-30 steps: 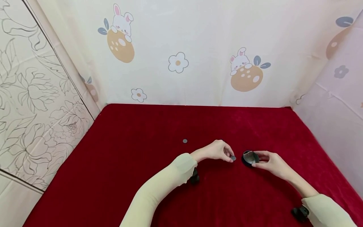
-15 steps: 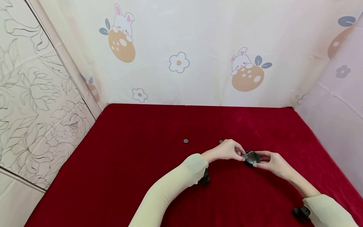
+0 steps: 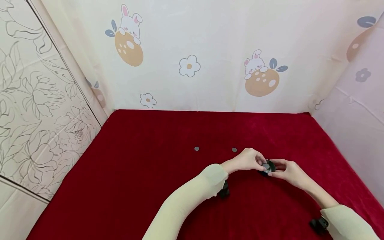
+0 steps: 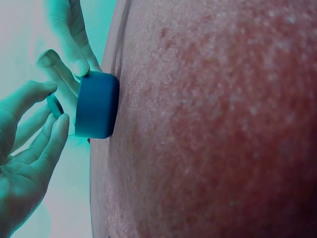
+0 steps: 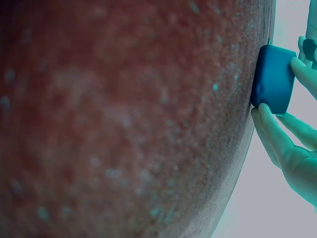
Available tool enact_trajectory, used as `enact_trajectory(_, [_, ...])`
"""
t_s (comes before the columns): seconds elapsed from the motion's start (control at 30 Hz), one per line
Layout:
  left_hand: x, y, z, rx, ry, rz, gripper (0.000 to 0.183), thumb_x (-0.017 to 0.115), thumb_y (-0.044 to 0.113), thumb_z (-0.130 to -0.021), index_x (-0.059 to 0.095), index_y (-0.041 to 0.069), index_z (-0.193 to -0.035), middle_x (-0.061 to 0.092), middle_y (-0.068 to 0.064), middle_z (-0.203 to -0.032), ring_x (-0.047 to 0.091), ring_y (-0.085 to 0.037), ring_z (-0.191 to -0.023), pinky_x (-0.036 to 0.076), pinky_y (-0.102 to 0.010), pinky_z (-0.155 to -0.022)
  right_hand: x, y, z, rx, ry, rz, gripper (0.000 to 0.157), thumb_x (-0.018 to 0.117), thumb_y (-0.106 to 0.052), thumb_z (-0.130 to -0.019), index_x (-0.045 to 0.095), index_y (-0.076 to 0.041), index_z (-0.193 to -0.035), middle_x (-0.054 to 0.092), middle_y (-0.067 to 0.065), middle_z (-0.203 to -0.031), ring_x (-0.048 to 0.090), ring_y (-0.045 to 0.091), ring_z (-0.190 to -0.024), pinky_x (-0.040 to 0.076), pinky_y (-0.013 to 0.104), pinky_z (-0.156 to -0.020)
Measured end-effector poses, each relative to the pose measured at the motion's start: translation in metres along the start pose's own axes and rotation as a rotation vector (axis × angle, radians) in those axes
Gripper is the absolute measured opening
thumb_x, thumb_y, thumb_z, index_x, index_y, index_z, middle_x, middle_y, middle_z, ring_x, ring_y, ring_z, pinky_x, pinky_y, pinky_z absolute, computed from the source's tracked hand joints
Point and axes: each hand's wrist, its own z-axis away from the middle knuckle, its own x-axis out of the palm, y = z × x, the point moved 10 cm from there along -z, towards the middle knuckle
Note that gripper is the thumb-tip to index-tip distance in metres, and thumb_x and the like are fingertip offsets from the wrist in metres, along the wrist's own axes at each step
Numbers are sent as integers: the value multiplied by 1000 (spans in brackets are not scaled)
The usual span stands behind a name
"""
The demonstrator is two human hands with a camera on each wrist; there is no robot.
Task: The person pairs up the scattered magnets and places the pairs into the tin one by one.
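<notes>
The left hand, pinching a gray disc, has moved right to the round container gripped by the right hand; the unreleased disc now seems over its opening. Left of that pinch lie a nearer disc and a farther disc.

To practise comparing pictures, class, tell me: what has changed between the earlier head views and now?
The left grip moved rightward, carrying its disc from beside the dish to above it. Another disc on the cloth, hidden behind that grip at first, now shows. Nothing was let go. The right grip still holds the dish; the third disc stayed put.
</notes>
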Motion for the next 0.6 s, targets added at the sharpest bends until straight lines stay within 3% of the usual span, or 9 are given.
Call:
enact_trajectory(0.33, [3,0,-7,-23,29,-42,16,70,23,-76,70,15,-91,58,15,-67,47,9,-61,37,-4,-57,1,1,1,16,-7,-4,54,67,-18,-78,47,13,-117,55,26,-108,61,25,-86,49,19,-64])
enact_trajectory(0.6, [8,0,-11,-26,16,-68,19,69,23,-77,69,15,-93,58,15,-69,47,9,-62,36,-4,-57,1,0,1,19,-8,0,54,67,-17,-79,46,14,-118,55,27,-108,61,23,-87,48,19,-64])
